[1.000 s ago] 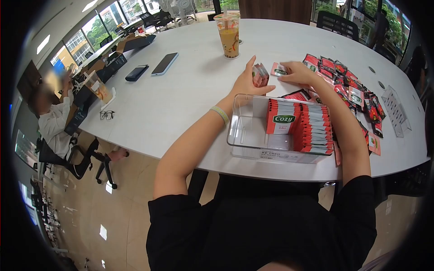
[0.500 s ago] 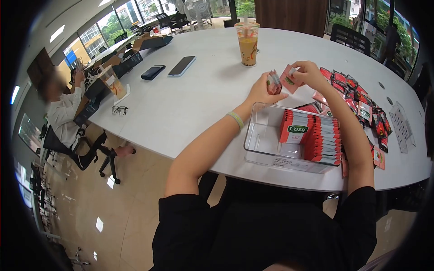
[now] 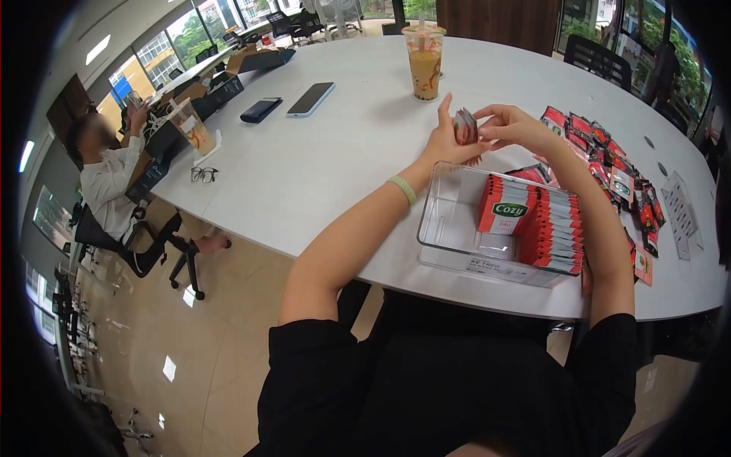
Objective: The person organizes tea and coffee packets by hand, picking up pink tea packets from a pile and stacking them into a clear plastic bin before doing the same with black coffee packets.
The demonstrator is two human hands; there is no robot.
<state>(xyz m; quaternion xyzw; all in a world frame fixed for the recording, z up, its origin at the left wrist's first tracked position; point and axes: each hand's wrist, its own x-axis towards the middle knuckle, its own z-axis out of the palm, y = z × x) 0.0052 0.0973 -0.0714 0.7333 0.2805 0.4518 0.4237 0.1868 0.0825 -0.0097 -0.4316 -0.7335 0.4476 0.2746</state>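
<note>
My left hand, thumb and fingers wrapped round it, holds a small stack of red sachets upright above the table. At the stack's right side is my right hand, its fingertips pinched on the sachets' edge. Below my hands stands a clear plastic bin with two rows of red and silver sachets, the front one printed "Cozy". The left part of the bin holds no sachets. Beyond my right forearm lies a loose pile of red and black sachets.
A drink cup stands beyond my hands. A phone, a dark wallet-like item, glasses and another cup are to the left. A seated person is at the far left; a clear sign holder stands right.
My right hand has brought its separate sachet left against the stack in my left hand. My left index finger now points up. The view has shifted slightly.
</note>
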